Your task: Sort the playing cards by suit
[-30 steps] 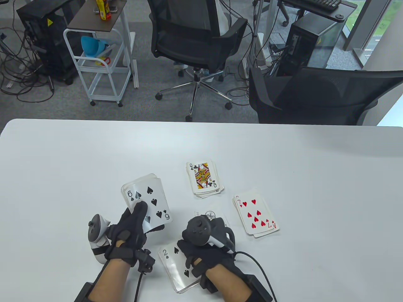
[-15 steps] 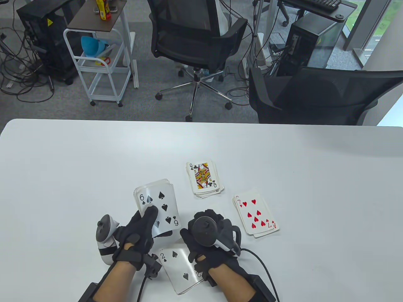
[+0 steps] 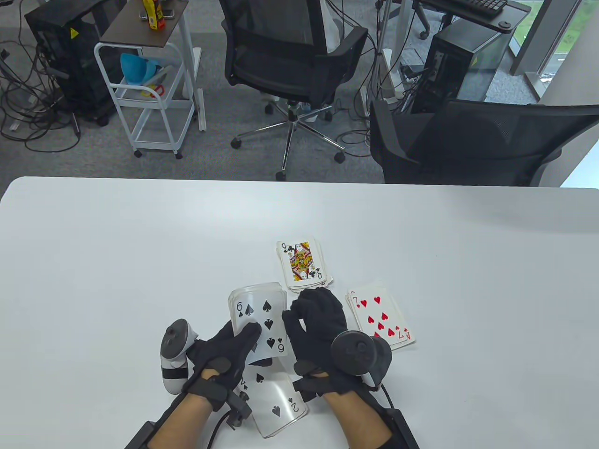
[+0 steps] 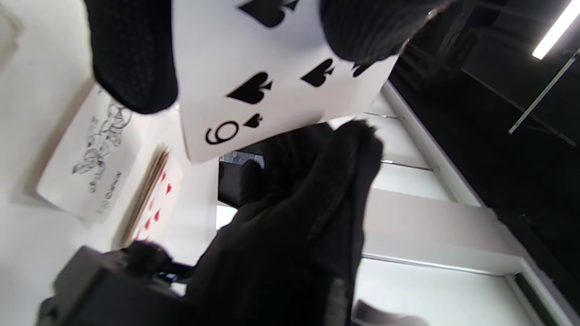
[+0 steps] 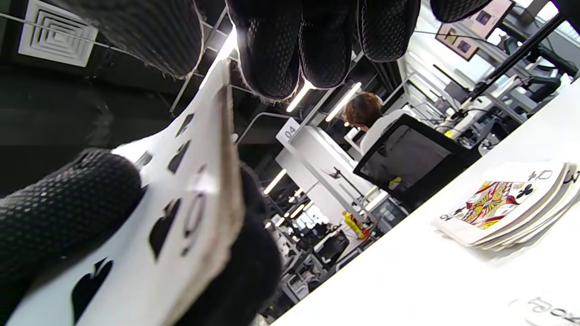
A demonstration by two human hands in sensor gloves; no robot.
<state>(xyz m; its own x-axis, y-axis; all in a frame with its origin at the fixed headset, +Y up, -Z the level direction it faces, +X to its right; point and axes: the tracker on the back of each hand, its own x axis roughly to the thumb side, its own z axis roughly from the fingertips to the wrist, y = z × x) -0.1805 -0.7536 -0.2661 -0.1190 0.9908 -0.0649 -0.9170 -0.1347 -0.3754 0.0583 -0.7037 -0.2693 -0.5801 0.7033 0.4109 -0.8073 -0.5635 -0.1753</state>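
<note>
My left hand [image 3: 243,339] grips a face-up deck [image 3: 262,313] just above the table, thumb on the top card, a 6 of spades [image 4: 253,81]. My right hand [image 3: 304,318] has its fingers curled at the deck's right edge, and its thumb and fingertips [image 5: 272,50] close on the top card's corner [image 5: 217,90]. Three face-up piles lie on the table. A spades pile topped by a 2 [image 3: 276,397] sits between my wrists. A clubs pile shows a queen [image 3: 303,266], and a hearts pile shows a 7 [image 3: 381,320]. A joker card [image 4: 86,158] lies under my right hand.
The white table [image 3: 140,243] stretches wide to the left, right and far side of the piles. Two black office chairs [image 3: 468,140] stand beyond its far edge. A white cart [image 3: 149,93] stands further back on the floor.
My left hand carried the deck to the right. My right hand left the spades pile, turned over and moved up to the deck's right edge.
</note>
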